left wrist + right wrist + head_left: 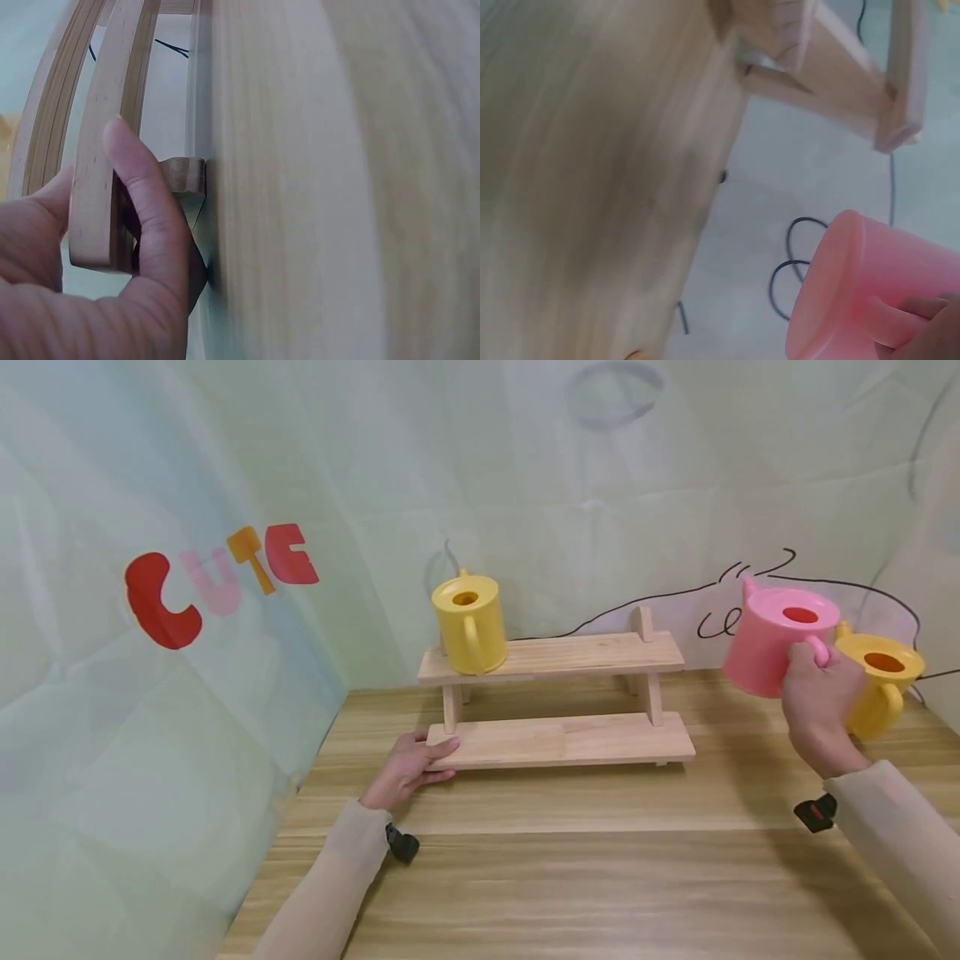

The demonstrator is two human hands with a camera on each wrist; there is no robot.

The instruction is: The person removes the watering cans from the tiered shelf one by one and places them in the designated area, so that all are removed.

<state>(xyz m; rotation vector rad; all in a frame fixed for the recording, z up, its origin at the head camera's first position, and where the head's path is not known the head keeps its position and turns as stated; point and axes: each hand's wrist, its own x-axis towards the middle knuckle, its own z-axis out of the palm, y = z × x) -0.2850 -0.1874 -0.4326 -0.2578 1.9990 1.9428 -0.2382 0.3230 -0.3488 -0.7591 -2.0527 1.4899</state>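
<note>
A wood-grain table [562, 893], crossed by a pale seam, runs back to a light, creased curtain [510, 460]. On its left side are the letters CUTE [165, 610] in red, pink and orange; thin black lines [825, 580] are drawn along the back. Against that stands a two-tier wooden rack [562, 743], upright on the table, with a yellow can [472, 627] at the left end of its upper shelf. The left hand [408, 764] grips the left end of the lower shelf, thumb over the board. The right hand [821, 706] is closed round the handle of a pink can [772, 639], held upright and raised off the table, to the right of the rack and apart from it. A second yellow can [873, 702] is at the table's right, partly hidden by that hand. Both arms wear pale sleeves [322, 885].
</note>
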